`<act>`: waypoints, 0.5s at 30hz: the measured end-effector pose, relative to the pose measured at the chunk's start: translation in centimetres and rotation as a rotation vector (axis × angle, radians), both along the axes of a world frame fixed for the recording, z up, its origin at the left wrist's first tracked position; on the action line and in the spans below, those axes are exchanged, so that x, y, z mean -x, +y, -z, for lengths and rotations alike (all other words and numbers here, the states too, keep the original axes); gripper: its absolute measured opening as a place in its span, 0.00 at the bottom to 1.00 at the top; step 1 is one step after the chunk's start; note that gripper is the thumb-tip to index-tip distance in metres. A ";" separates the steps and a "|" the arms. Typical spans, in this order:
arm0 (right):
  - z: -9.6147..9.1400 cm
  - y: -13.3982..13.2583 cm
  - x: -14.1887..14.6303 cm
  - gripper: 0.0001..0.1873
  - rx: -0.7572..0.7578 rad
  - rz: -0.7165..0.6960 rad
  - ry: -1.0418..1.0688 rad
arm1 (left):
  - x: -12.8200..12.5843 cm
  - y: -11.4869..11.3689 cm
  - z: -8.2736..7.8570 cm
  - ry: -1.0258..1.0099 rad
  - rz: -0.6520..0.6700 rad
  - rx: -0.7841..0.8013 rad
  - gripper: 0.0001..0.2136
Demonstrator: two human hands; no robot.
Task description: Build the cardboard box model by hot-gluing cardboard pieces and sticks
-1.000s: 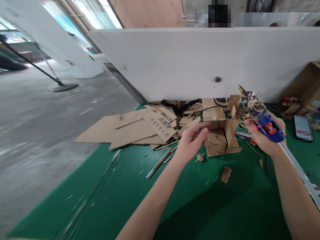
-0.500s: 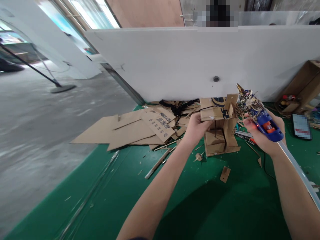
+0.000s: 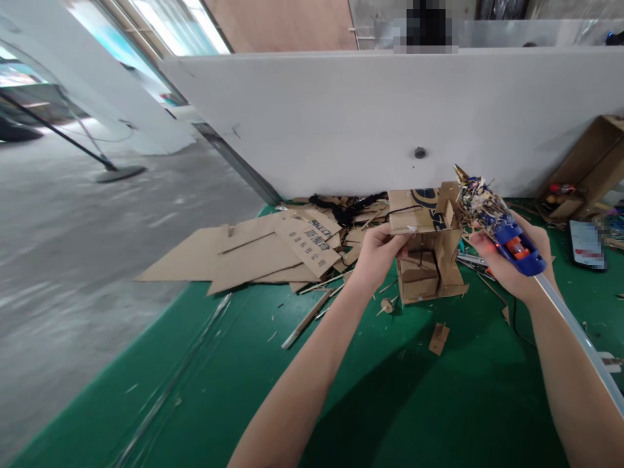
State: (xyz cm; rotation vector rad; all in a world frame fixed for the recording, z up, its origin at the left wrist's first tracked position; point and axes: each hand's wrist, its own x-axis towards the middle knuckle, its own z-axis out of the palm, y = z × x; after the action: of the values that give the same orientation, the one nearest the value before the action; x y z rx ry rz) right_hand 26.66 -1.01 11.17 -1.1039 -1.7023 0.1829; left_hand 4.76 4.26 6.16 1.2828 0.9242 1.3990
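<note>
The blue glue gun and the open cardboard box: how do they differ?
The glue gun is blue, its front half matted with debris; the cardboard box is brown with dark printing. The glue gun slants in the right hand; the cardboard box stands upright on the green table, the left hand pinching its top edge. Each has a hand on it.

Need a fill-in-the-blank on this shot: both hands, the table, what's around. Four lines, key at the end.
1. The hand gripping the blue glue gun is the person's ____ one.
2. The left hand holds an open-fronted structure made of ____.
3. The table surface is ____ in colour.
4. In the picture, the large flat brown sheets lie to the ____ of that structure.

Missing words: right; cardboard; green; left.
</note>
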 end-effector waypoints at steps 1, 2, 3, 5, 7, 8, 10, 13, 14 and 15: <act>0.0 0.0 0.0 0.12 0.002 0.001 0.001 | 0.0 0.0 0.0 -0.001 -0.002 -0.004 0.11; 0.0 0.0 0.0 0.12 0.007 0.000 0.001 | 0.0 0.0 0.0 -0.005 -0.004 -0.004 0.10; 0.0 0.0 0.0 0.13 0.014 0.000 0.002 | 0.0 0.0 0.1 -0.013 -0.005 -0.001 0.10; -0.1 -0.1 0.0 0.13 0.029 0.001 0.000 | 0.0 0.0 0.1 -0.034 -0.007 0.012 0.10; -0.2 -0.1 0.0 0.13 0.035 0.001 -0.001 | -0.2 0.0 0.0 -0.048 -0.018 0.030 0.10; -0.2 -0.2 0.1 0.13 0.032 0.004 -0.003 | -0.3 0.0 -0.1 -0.047 -0.025 0.037 0.10; -0.2 -0.2 0.1 0.14 0.027 0.007 -0.008 | -0.5 -0.1 -0.3 -0.028 -0.042 0.043 0.11; -0.3 -0.2 0.1 0.14 0.016 0.012 -0.015 | -0.9 -0.1 -0.9 0.025 -0.070 0.017 0.10; -0.4 -0.2 0.1 0.14 0.017 0.013 -0.016 | -1.0 -0.1 -1.0 0.043 -0.080 0.003 0.10; -0.4 -0.2 0.1 0.14 0.013 0.012 -0.016 | -1.1 -0.1 -1.2 0.061 -0.086 -0.010 0.09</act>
State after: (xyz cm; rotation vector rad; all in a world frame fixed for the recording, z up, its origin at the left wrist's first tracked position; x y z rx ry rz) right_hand 26.57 -1.23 11.61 -1.1281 -1.7103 0.1783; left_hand 5.87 4.14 7.32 1.3133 1.0256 1.4388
